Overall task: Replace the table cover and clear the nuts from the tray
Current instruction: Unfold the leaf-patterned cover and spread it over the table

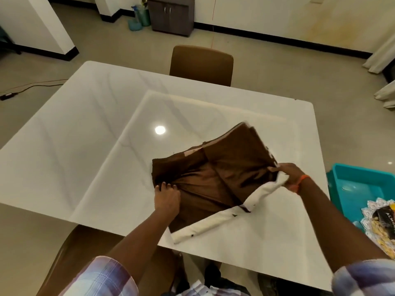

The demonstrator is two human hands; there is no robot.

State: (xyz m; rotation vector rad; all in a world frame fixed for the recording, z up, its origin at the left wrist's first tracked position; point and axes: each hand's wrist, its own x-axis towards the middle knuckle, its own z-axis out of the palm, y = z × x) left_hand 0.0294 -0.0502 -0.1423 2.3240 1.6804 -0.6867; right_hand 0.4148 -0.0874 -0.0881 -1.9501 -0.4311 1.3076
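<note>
The brown table cover (215,178) lay part-folded on the white surface (85,129), near the front edge, w/ a white border strip (205,226) along its near side. Left hand (166,198) had its fingers curled into a bunch of brown cloth at the cover's left end. Right hand (288,176) pinched the white edge at the right end, lifting it a bit off the surface. So both grips were closed on fabric, neither spread.

Off to the right, just past the surface edge, sat a teal tub (359,184), and nearer the camera a lace-edged tray (372,212) w/ packets on it; nuts themselves too cut off to make out.

Risks, as I judged: the cover was probably being opened out, and the glossy top looked slick, so the cloth could slide off the near edge if pulled unevenly. A wide flick of the right end could catch the tray or tub & tip the contents. Folds could also tangle since the left grip was a bunch, not a clean corner.
</note>
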